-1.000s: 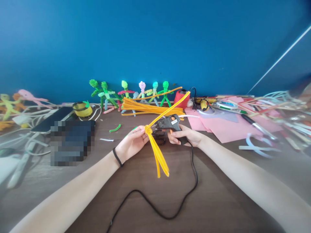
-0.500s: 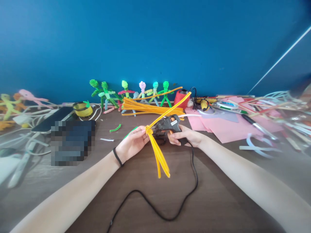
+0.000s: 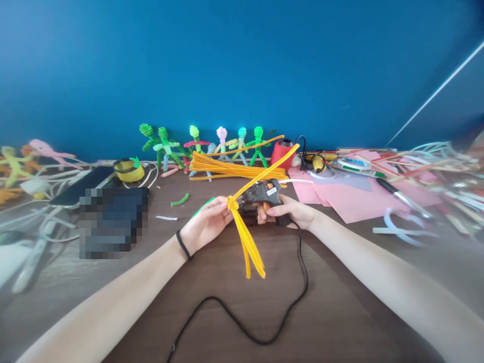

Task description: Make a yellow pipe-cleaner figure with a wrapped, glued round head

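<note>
Between its thumb and fingers my left hand [image 3: 212,218] pinches a yellow pipe-cleaner bundle [image 3: 247,239] at its knotted top. Several strands hang down from the knot, while others slant up to the right. My right hand [image 3: 289,210] is wrapped around the handle of a black hot glue gun [image 3: 266,192] with an orange trigger. The gun's nozzle points left at the knot, and I cannot tell whether it touches. A white glue stick [image 3: 298,180] juts from the back of the gun. Its black cord [image 3: 227,320] loops over the table toward me.
Behind the hands lies a pile of yellow pipe cleaners [image 3: 223,165], with several pipe-cleaner figures [image 3: 193,133] against the blue wall. Pink paper [image 3: 344,199], a marker [image 3: 403,196] and strips lie at right. A phone [image 3: 83,186] and a pixelated dark object [image 3: 117,222] lie at left.
Hardly anything differs. The bundle and the glue gun have shifted very slightly to the right, and the fingers of my right hand have moved a little at the trigger.
</note>
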